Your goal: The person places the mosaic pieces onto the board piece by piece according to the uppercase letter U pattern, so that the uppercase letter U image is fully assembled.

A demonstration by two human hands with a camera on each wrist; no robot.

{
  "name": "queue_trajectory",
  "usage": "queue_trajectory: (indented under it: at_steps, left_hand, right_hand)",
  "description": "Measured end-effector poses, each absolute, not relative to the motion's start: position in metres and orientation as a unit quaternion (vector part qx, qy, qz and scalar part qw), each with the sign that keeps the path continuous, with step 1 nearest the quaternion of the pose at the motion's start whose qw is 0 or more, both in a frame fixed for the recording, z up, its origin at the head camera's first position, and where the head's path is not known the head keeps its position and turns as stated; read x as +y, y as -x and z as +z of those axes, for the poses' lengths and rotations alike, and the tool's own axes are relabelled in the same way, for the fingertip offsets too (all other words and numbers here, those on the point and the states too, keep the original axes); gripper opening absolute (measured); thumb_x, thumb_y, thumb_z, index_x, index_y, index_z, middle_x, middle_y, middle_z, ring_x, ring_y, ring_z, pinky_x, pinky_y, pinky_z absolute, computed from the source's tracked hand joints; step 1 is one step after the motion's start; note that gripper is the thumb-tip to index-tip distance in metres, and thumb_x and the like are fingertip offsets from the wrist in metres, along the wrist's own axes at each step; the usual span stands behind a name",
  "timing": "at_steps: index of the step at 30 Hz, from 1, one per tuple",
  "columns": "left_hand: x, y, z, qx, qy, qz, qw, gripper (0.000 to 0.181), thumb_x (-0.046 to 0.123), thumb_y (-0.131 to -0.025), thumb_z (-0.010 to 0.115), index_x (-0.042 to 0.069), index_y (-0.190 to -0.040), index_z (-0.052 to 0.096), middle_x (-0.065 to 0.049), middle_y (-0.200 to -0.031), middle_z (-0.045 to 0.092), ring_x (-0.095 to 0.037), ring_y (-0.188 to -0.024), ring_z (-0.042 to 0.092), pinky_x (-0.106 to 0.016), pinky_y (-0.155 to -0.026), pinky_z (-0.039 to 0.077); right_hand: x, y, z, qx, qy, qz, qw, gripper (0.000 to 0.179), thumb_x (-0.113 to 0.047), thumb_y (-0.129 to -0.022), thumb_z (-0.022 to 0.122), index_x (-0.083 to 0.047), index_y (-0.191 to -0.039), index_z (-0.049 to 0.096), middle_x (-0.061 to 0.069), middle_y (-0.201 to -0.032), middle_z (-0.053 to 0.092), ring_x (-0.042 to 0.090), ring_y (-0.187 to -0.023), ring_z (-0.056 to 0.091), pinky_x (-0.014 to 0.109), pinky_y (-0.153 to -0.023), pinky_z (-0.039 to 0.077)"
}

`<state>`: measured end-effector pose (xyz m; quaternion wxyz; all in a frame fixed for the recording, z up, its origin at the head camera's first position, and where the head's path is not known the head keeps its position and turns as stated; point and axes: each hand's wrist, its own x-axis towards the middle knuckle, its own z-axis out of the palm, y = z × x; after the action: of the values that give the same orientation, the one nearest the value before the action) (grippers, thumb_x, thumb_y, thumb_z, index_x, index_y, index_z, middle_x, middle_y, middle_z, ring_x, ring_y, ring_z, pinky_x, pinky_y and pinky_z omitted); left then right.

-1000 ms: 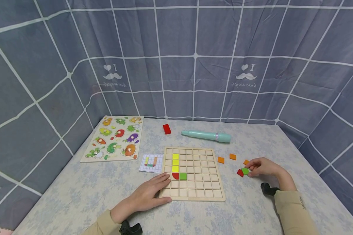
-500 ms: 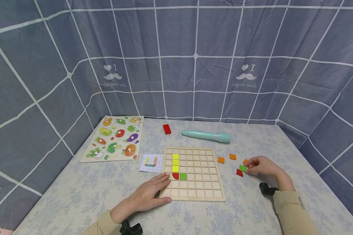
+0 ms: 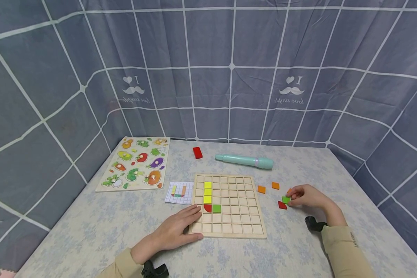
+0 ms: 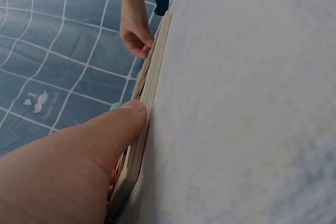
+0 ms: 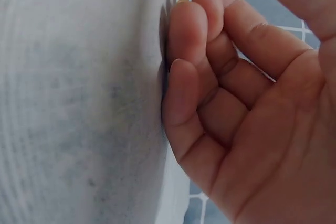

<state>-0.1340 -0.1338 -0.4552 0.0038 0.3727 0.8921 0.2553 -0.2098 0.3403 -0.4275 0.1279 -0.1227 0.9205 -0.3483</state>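
My left hand (image 3: 176, 227) rests along the left side of a wooden grid board (image 3: 239, 235), fingers straight on its surface. The thumb lies against the board's edge in the left wrist view. Yellow square tiles (image 3: 207, 192), a red quarter-round tile (image 3: 207, 208) and a green square tile (image 3: 216, 209) sit in the board's cells. Right of the board, my right hand (image 3: 309, 196) pinches another green tile (image 3: 285, 200) at the tabletop, its fingers curled. A red tile (image 3: 282, 205) lies against that green one. An orange tile (image 3: 289, 191) is partly hidden behind the fingertips.
Two orange tiles (image 3: 261, 189) lie just right of the board. A printed pattern card (image 3: 178, 193) touches its left side. Farther back are a vegetable puzzle board (image 3: 132, 164), a red block (image 3: 197, 153) and a teal pen-shaped object (image 3: 243, 160).
My right hand has shifted slightly left, and the green tile has slid left with it. The red tile beside it has also moved and turned a little. The left hand stays still.
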Motion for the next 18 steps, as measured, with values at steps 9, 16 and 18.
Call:
queue_trajectory:
  at_steps: [9,16,18]
  left_hand:
    - [-0.134,0.134,-0.456,0.892,-0.375,0.252,-0.004,0.068,0.053,-0.091,0.053,0.003,-0.137,0.049,-0.008,-0.146,0.039,-0.023,-0.137,0.031,-0.041,-0.107,0.033]
    - [-0.134,0.134,-0.457,0.89,-0.377,0.255,-0.005,0.067,0.052,-0.091,0.053,0.003,-0.137,0.048,-0.008,-0.146,0.039,-0.023,-0.137,0.03,-0.042,-0.107,0.033]
    - [-0.134,0.134,-0.457,0.89,-0.379,0.255,-0.009,0.067,0.052,-0.091,0.053,0.003,-0.137,0.049,-0.008,-0.146,0.039,-0.024,-0.136,0.031,-0.042,-0.106,0.034]
  right_hand:
    - [0.336,0.208,-0.424,0.927,0.126,-0.33,0.122,0.028,-0.018,-0.078,0.077,-0.001,-0.098,0.069,0.0,-0.075,0.056,0.014,-0.07,0.048,0.027,-0.063,0.042]
    - [0.331,0.205,-0.42,0.931,0.119,-0.326,0.111,0.022,-0.016,-0.081,0.074,0.0,-0.095,0.07,0.001,-0.072,0.056,0.016,-0.068,0.047,0.029,-0.06,0.041]
    - [0.33,0.205,-0.419,0.93,0.118,-0.328,0.116,0.024,-0.017,-0.079,0.075,0.0,-0.096,0.07,0.001,-0.073,0.056,0.016,-0.068,0.047,0.029,-0.061,0.041]
